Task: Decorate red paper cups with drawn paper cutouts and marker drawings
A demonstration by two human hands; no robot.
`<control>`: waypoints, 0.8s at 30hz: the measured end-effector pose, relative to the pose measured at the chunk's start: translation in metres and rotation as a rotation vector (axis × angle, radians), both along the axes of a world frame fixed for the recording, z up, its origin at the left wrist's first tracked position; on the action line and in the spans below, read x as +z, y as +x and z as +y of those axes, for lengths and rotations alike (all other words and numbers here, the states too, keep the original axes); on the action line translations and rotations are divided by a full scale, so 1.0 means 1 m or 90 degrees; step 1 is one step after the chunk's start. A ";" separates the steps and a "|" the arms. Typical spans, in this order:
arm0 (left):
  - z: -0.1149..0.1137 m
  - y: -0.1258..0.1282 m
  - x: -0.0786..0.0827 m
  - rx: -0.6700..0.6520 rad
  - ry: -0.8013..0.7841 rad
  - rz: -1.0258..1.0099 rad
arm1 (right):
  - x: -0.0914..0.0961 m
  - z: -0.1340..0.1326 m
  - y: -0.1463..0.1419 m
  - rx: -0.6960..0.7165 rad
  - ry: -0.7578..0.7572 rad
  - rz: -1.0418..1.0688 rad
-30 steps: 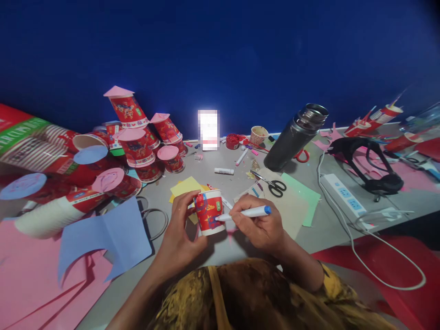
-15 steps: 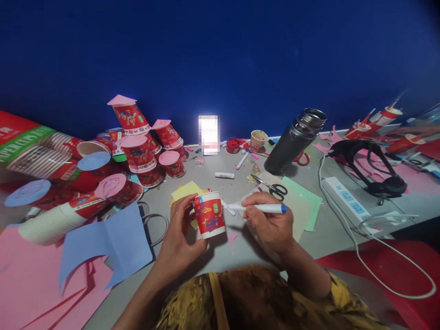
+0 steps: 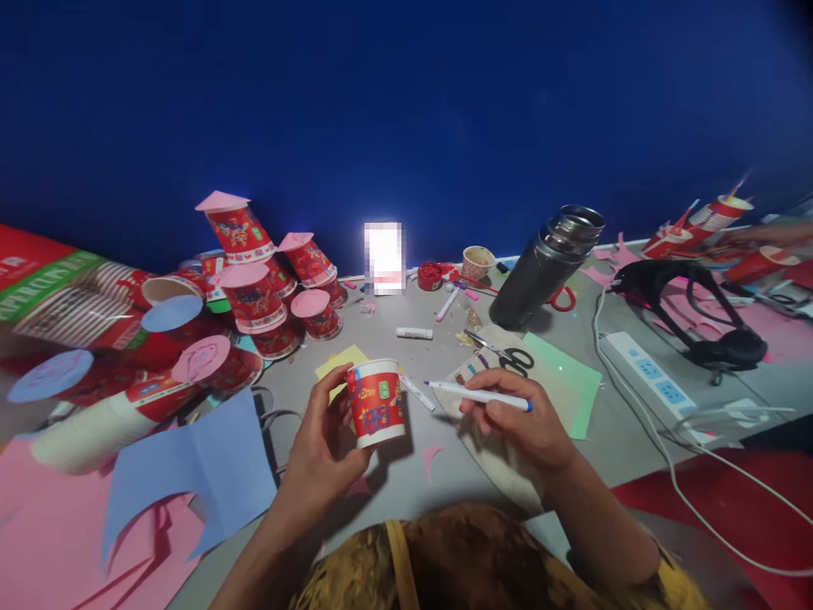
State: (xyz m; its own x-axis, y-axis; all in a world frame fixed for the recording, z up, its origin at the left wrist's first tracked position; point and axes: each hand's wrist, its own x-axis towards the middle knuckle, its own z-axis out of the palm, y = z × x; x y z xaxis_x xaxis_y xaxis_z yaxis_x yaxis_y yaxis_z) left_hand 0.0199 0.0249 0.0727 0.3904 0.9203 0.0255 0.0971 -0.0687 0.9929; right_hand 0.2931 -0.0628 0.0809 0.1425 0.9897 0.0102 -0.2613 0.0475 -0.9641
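Observation:
A red paper cup [image 3: 376,405] with a white rim and coloured print is held tilted by my left hand [image 3: 327,436], fingers behind it and thumb near its base. My right hand [image 3: 514,415] grips a white marker [image 3: 476,394] with a blue end, its dark tip pointing left toward the cup but apart from it. On the table between them lies another white marker [image 3: 417,393]. Yellow paper [image 3: 340,360] is partly hidden behind the cup and my left fingers. Just beyond my right hand are black-handled scissors [image 3: 501,351].
Stacked red cups [image 3: 257,292] with pink paper discs stand at left, beside blue paper [image 3: 190,474]. An open black flask [image 3: 539,271] stands back right, near a power strip [image 3: 648,377] with white cables and a black head strap [image 3: 692,313]. Another person's hand [image 3: 778,233] shows far right.
My right hand has moved slightly right and down, drawing the marker's tip away from the cup. The cup has turned a little and shifted slightly left in my left hand.

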 end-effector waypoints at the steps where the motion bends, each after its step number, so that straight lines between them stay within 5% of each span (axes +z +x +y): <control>1: 0.002 0.000 0.000 0.012 0.004 0.008 | -0.002 0.002 0.001 0.004 0.001 0.063; 7: 0.020 0.007 -0.006 0.029 0.024 0.064 | -0.009 0.015 0.009 -0.004 -0.045 0.232; 10: 0.039 0.013 -0.006 0.063 0.144 0.155 | -0.014 0.015 0.017 -0.028 -0.080 0.193; 15: 0.081 0.029 0.003 0.106 0.418 0.277 | -0.020 0.014 0.034 -0.046 -0.134 -0.049; 24: 0.131 0.064 -0.016 0.078 0.403 0.260 | -0.047 0.025 0.032 -0.142 -0.031 -0.587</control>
